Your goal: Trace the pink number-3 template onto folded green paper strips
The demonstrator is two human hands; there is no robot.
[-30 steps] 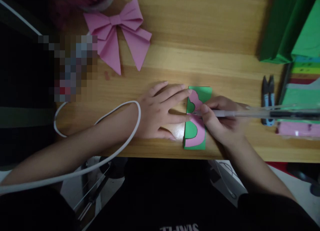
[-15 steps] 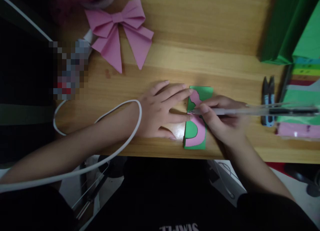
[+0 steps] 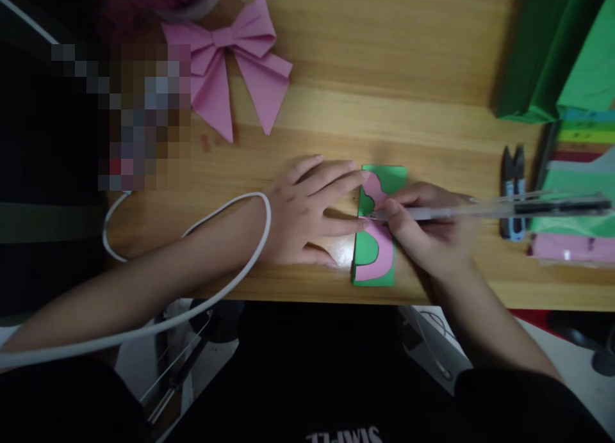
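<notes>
A folded green paper (image 3: 394, 179) lies near the front edge of the wooden table (image 3: 384, 78), with a curved pink paper shape (image 3: 379, 251) on top of it. My left hand (image 3: 307, 212) lies flat on the table, fingers stretched out, with its fingertips pressing the paper's left edge. My right hand (image 3: 430, 232) is closed around a long pen (image 3: 480, 211), whose tip touches the pink shape's edge near the paper's middle.
A pink paper bow (image 3: 235, 65) lies at the back left. Small snips (image 3: 513, 190) sit right of my hand, beside stacked coloured paper (image 3: 576, 193) and green folded sheets (image 3: 552, 46). A white cable (image 3: 192, 302) loops over my left forearm.
The pen tip and both hands hold almost the same place; only the view shifts slightly.
</notes>
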